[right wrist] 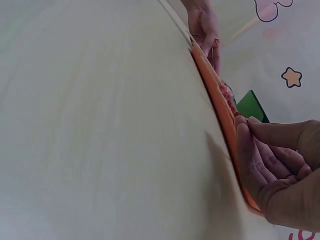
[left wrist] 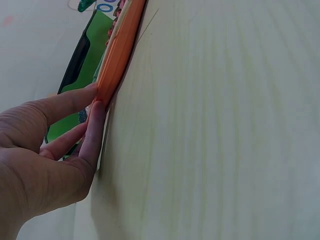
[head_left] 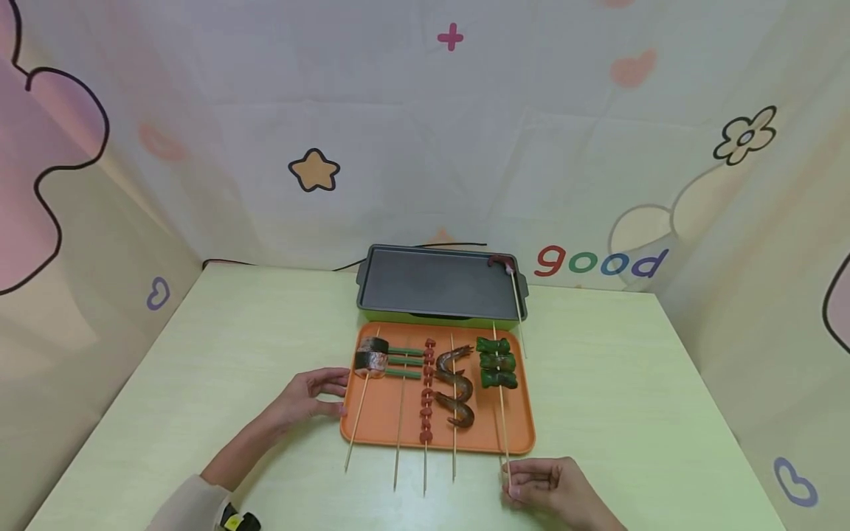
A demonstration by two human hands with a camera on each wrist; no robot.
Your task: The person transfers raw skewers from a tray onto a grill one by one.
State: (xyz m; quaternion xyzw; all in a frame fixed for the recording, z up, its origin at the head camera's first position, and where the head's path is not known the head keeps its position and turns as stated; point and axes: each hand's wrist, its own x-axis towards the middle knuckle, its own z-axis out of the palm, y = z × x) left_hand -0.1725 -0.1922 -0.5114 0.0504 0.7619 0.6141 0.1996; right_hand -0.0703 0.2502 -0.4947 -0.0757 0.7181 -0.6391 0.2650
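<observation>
My left hand (head_left: 308, 398) holds the left rim of an orange tray (head_left: 375, 428); in the left wrist view the thumb and fingers pinch its edge. My right hand (head_left: 547, 483) pinches the lower stick end of a skewer of green rolled vegetable pieces (head_left: 498, 362), whose top lies over the tray's right side. Also on the tray are a skewer of dark-skinned fish chunks (head_left: 371, 358), a skewer of green stalks (head_left: 403, 362), a skewer of small red meat pieces (head_left: 426, 398) and a skewer of shrimp (head_left: 454, 387). Their sticks overhang the front rim.
Right behind the tray stands a grill with a dark flat plate (head_left: 432, 284) and a green base (head_left: 438, 321). A skewer with a dark red curled piece (head_left: 502, 262) lies at its right end, stick pointing forward. A printed cloth (head_left: 398, 147) hangs behind the table.
</observation>
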